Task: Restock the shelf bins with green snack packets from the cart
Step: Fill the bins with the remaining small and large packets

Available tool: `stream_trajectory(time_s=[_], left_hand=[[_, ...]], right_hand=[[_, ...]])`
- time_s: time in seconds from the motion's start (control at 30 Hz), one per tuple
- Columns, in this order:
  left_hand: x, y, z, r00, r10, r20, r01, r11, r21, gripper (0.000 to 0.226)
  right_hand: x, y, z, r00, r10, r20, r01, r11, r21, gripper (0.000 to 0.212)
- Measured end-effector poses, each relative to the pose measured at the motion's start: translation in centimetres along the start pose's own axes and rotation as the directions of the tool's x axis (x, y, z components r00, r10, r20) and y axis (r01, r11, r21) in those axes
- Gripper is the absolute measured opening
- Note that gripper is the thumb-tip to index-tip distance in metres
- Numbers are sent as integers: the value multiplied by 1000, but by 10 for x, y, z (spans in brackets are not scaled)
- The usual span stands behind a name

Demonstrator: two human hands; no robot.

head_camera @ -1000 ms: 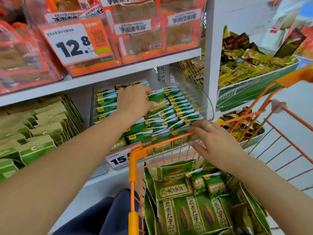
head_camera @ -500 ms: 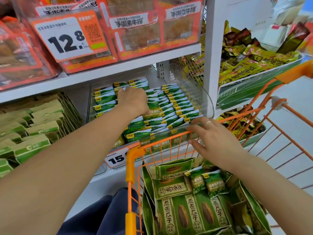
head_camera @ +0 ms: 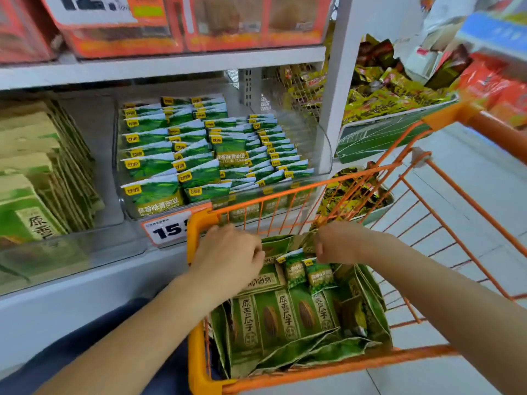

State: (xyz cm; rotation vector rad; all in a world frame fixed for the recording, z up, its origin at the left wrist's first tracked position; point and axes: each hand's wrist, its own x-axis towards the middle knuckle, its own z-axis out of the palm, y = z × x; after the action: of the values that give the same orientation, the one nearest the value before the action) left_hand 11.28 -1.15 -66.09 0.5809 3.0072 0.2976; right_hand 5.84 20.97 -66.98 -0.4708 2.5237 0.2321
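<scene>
A clear shelf bin (head_camera: pixel 322 143) holds rows of small green snack packets (head_camera: pixel 199 175). In front of it stands the orange cart (head_camera: pixel 196 223), filled with large green seed bags (head_camera: pixel 285 317) and two small green packets (head_camera: pixel 320 276) lying on top. Both of my hands are inside the cart's far end. My left hand (head_camera: pixel 228 252) rests knuckles-up over a large bag, its fingertips hidden. My right hand (head_camera: pixel 336 243) has its fingers curled at the top edges of the two small packets and seems to pinch them.
Pale green bags (head_camera: pixel 42 166) fill the bin to the left. Red-orange packs (head_camera: pixel 228 21) sit on the shelf above. A white upright (head_camera: pixel 339 81) separates a tray of yellow snacks (head_camera: pixel 385 104) on the right. A price tag (head_camera: pixel 168 229) hangs beside the cart rim.
My left hand has left the packets in the shelf bin and dropped into the cart. My right hand has moved off the cart's rim down to the small packets. The view tilted down.
</scene>
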Motion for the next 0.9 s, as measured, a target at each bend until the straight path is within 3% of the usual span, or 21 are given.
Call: stream_trajectory(time_s=[0.07,0.2,0.3,0.37,0.53,0.63,0.7,0.8,0.9], left_hand=[[3,-3,3,1000,-8,19,8,1000,-9,28],[6,-4,10,999,-4,54,2,1000,26,29],[6,-5,12,998,19,56,-20,1000,22,30],[6,-7,13,998,20,51,-20,1000,-7,29],[6,-8,14,996,19,89,-20,1000,12,31],[7,-8,11,998,5,69,-2,999,-54,33],[7,-6,6,998,-20,51,28,987,-160,39],[9,-1,-2,994,-53,93,92,866,-492,56],[10,0,-9,989,-85,119,147,584,-798,48]], right_hand=[[2,4,16,994,37,99,-26,993,-111,25],[10,8,36,989,53,140,-44,997,-65,56],[19,1,42,983,64,174,-49,995,-89,64],[24,-2,42,987,39,154,-26,996,-79,55],[30,-6,45,989,-116,88,124,988,-97,11],[22,-8,31,977,-193,90,189,981,53,6],[11,-8,12,974,-225,-37,227,941,252,9],[-7,-17,-22,938,-242,-249,345,730,590,11],[-18,-31,-47,876,-220,-429,478,510,715,13]])
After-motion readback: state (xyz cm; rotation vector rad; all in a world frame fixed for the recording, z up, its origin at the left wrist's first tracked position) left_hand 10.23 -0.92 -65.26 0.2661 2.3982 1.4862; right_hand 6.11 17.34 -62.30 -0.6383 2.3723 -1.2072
